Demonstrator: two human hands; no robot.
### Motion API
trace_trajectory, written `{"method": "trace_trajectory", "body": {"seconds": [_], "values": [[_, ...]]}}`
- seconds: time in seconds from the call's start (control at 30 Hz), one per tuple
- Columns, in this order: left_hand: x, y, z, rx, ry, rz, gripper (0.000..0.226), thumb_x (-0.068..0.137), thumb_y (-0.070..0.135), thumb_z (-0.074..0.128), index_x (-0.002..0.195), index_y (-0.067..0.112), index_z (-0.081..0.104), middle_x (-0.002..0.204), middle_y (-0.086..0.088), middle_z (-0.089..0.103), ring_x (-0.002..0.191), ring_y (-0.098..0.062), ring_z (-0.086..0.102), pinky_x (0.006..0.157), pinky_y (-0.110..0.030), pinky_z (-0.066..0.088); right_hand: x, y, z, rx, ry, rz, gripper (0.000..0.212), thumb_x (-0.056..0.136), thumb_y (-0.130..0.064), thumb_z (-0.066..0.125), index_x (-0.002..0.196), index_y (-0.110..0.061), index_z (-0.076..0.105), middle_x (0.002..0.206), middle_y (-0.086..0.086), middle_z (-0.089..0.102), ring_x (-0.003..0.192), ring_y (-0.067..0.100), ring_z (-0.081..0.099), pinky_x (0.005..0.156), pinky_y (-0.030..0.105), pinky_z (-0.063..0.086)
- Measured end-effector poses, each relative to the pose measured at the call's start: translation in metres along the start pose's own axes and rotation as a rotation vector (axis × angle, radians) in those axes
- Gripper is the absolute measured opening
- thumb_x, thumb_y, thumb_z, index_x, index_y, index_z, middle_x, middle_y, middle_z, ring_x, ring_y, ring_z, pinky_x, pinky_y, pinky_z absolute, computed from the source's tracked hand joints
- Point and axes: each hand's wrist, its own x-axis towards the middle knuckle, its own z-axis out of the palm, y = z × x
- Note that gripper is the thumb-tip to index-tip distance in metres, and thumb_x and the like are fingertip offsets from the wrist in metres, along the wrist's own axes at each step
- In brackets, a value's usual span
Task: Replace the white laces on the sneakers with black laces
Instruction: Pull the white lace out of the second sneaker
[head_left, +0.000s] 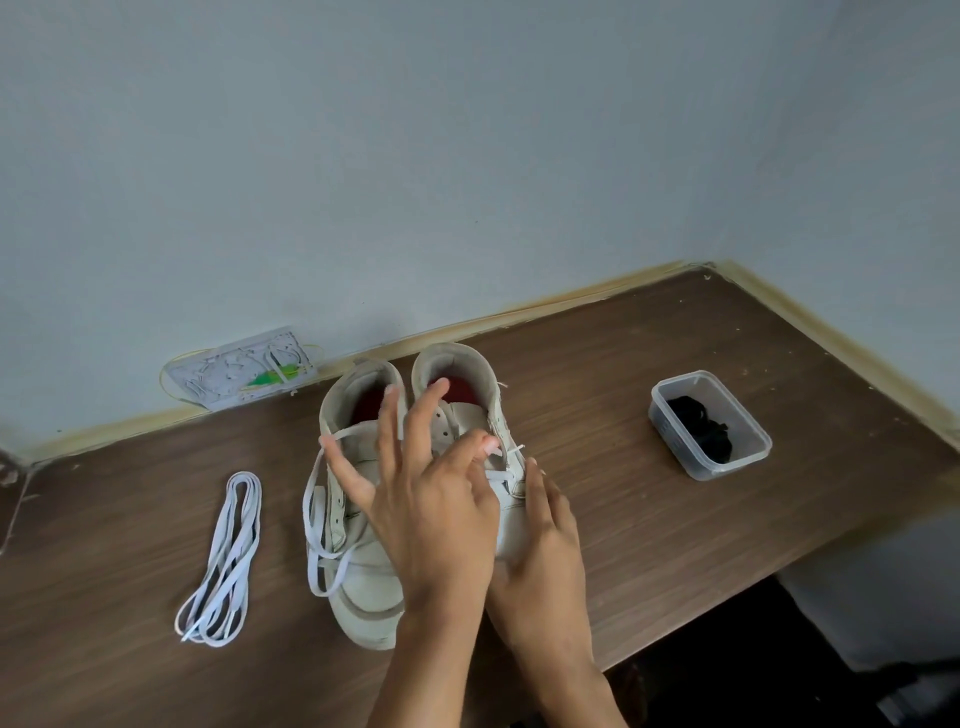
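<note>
Left hand (436, 525): fingers spread, thumb and forefinger pinching white lace (316, 525) at right sneaker (467, 415). Right hand (540, 545): fingers together, resting on that sneaker's side. Left sneaker (358, 519): under left fingers. Loose lace (223, 561): left of them. Tub (748, 457) of black laces (701, 426): right, well apart.

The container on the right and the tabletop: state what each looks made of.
Container: apparently clear plastic with a slightly frosted finish; the black laces inside show through its walls. Tabletop: seemingly dark wood or wood-look laminate, matte, with streaky grain lines; which one cannot be told.
</note>
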Motion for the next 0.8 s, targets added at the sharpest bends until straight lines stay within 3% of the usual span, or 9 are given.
{"method": "trace_trajectory", "body": {"seconds": [0.17,0.27,0.47,0.6,0.8], "values": [[0.006,-0.018,-0.003,0.026,-0.123,-0.037,0.016,0.071,0.023,0.083,0.079,0.036,0.076,0.128,0.009,0.06,0.136,-0.024,0.043,0.114,-0.063,0.011,0.0,-0.005,-0.001,0.003,0.017,0.061,0.118,0.057,-0.081,0.048,0.155,-0.019,0.021,0.153,-0.002,0.033,0.141,0.007,0.024,0.115,0.025,0.027],[0.008,-0.022,-0.004,-0.028,-0.17,0.0,0.016,0.072,0.025,0.083,0.08,0.037,0.076,0.122,0.012,0.062,0.132,-0.021,0.047,0.112,-0.058,0.022,0.0,-0.005,-0.003,-0.055,0.042,0.044,0.111,0.06,-0.077,0.053,0.152,-0.019,0.029,0.143,-0.005,0.043,0.132,0.01,0.036,0.109,0.027,0.035],[0.009,-0.025,-0.002,-0.088,-0.224,-0.011,0.017,0.072,0.024,0.083,0.077,0.039,0.075,0.123,0.015,0.062,0.134,-0.016,0.045,0.117,-0.056,0.005,0.01,-0.002,-0.017,-0.003,0.148,-0.007,0.067,0.078,-0.07,0.052,0.123,-0.022,0.066,0.102,-0.013,0.061,0.099,0.006,0.058,0.083,0.019,0.045],[0.009,-0.024,-0.002,-0.102,-0.246,-0.009,0.014,0.073,0.029,0.082,0.077,0.04,0.074,0.123,0.015,0.062,0.136,-0.016,0.042,0.116,-0.058,-0.002,0.012,-0.004,-0.013,-0.02,0.276,-0.078,0.033,0.089,-0.049,0.062,0.108,-0.024,0.073,0.088,-0.013,0.064,0.083,0.004,0.063,0.071,0.007,0.042],[0.007,-0.024,-0.002,-0.103,-0.286,0.011,0.009,0.073,0.032,0.081,0.074,0.038,0.074,0.126,0.016,0.061,0.139,-0.017,0.038,0.114,-0.061,-0.006,0.023,-0.009,-0.007,-0.097,0.418,-0.175,0.01,0.085,-0.034,0.075,0.088,-0.024,0.074,0.07,-0.01,0.06,0.061,0.007,0.059,0.053,0.018,0.043]]}}
